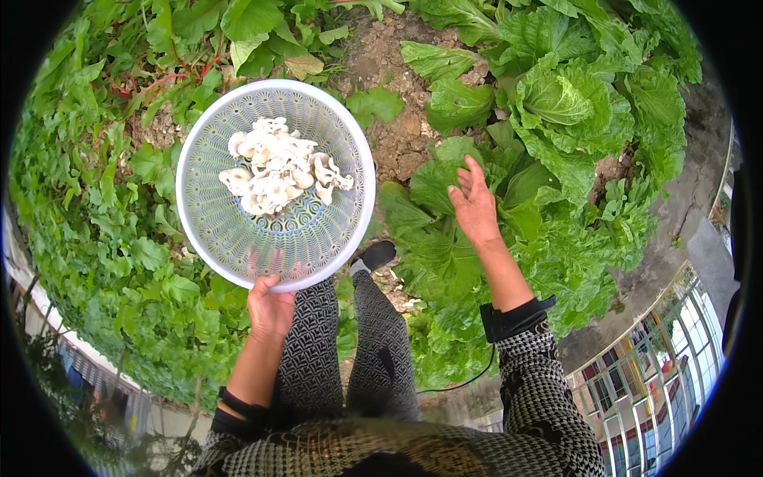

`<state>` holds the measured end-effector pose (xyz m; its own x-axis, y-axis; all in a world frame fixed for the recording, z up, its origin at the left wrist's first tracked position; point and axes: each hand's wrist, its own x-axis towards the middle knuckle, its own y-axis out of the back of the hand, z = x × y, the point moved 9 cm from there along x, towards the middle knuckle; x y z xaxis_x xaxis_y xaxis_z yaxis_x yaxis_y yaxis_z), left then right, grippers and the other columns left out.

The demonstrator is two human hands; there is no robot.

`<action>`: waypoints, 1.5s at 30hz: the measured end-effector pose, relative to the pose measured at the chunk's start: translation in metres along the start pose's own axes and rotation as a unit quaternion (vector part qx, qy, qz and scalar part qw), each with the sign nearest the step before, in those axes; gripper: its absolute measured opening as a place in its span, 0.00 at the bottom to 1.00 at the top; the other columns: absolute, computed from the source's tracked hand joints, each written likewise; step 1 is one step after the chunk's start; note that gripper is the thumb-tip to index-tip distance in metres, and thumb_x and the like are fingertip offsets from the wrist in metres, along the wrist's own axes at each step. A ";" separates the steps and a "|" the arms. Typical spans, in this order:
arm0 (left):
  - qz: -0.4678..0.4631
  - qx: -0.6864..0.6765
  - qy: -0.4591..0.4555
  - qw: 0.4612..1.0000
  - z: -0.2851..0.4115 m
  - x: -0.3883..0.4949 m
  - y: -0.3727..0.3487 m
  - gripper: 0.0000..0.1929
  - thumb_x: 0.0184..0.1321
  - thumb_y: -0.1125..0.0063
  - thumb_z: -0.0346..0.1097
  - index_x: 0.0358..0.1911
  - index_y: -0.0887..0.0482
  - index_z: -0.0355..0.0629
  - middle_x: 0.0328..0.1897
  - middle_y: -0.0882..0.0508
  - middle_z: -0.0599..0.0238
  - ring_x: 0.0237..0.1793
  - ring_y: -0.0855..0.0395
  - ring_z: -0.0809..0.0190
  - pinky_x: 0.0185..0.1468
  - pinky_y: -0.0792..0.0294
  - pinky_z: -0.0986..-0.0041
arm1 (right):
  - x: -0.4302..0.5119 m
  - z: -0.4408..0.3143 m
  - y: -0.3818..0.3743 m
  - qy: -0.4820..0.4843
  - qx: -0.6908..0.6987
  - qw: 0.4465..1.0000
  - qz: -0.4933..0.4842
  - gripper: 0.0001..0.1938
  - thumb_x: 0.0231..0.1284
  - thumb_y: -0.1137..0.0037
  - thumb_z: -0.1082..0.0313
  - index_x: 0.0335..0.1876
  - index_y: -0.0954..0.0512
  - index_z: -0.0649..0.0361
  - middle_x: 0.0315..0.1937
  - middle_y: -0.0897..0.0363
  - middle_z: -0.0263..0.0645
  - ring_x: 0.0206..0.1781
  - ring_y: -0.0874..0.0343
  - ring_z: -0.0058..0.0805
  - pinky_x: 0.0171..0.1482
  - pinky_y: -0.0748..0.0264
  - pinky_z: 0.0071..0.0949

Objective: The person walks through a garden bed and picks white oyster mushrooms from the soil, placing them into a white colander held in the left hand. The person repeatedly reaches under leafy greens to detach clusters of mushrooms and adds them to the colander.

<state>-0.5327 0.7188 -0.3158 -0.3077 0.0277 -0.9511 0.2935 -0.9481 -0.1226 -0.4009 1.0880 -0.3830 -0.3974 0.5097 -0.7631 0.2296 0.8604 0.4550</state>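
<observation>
My left hand [272, 307] grips the near rim of a round plastic colander [280, 287], with its fingers showing through the perforated wall from beneath. Pale, clustered mushrooms [277, 170] lie in a heap inside, mostly on the far side of the base. To the right, my right hand [475, 203] is raised over the leafy greens, its fingers apart and nothing in it. Just beyond that hand stands a large leafy cabbage [557, 104] with spread outer leaves.
Leafy plants with red stems [179, 77] grow on the left. A strip of bare soil [405, 128] runs between the beds. A concrete path [685, 208] curves along the right, beside a metal railing [644, 369]. A dark shoe [378, 255] stands between the plants.
</observation>
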 end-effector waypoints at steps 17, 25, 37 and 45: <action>-0.025 -0.003 0.118 0.993 -0.093 -0.006 -0.008 0.47 0.45 0.60 0.16 0.73 0.57 0.55 0.74 0.49 0.53 0.74 0.50 0.53 0.64 0.34 0.49 | 0.190 -0.014 0.112 0.113 -0.132 0.971 0.163 0.32 0.56 0.46 0.72 0.69 0.39 0.55 0.68 0.38 0.45 0.70 0.38 0.39 0.70 0.43 0.31; -0.004 0.002 0.127 0.992 -0.098 0.004 -0.007 0.46 0.46 0.57 0.18 0.73 0.56 0.58 0.74 0.48 0.52 0.73 0.48 0.52 0.66 0.38 0.46 | 0.174 -0.013 0.118 0.073 -0.097 0.986 0.114 0.25 0.59 0.46 0.72 0.64 0.33 0.58 0.62 0.31 0.48 0.64 0.31 0.37 0.65 0.37 0.31; -0.019 0.021 0.007 1.000 -0.064 0.032 -0.012 0.45 0.46 0.49 0.25 0.71 0.53 0.53 0.70 0.41 0.49 0.71 0.43 0.48 0.71 0.44 0.47 | 0.094 0.200 0.093 -0.199 -0.609 0.720 -0.268 0.39 0.59 0.53 0.40 0.74 0.46 0.49 0.73 0.47 0.41 0.73 0.47 0.46 0.67 0.40 0.44; -0.026 0.064 -0.032 0.997 -0.055 0.029 -0.021 0.44 0.46 0.48 0.24 0.71 0.52 0.49 0.70 0.42 0.48 0.71 0.44 0.48 0.72 0.45 0.47 | -0.013 0.241 0.082 -0.284 -0.374 0.866 -0.174 0.43 0.61 0.60 0.33 0.75 0.54 0.49 0.75 0.57 0.46 0.74 0.54 0.58 0.69 0.46 0.50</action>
<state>-0.4978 0.7567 -0.3561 -0.3787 0.0613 -0.9235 0.1583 -0.9788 -0.1299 -0.1633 1.1532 -0.4465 0.2226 0.3241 -0.9195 -0.5397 0.8264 0.1606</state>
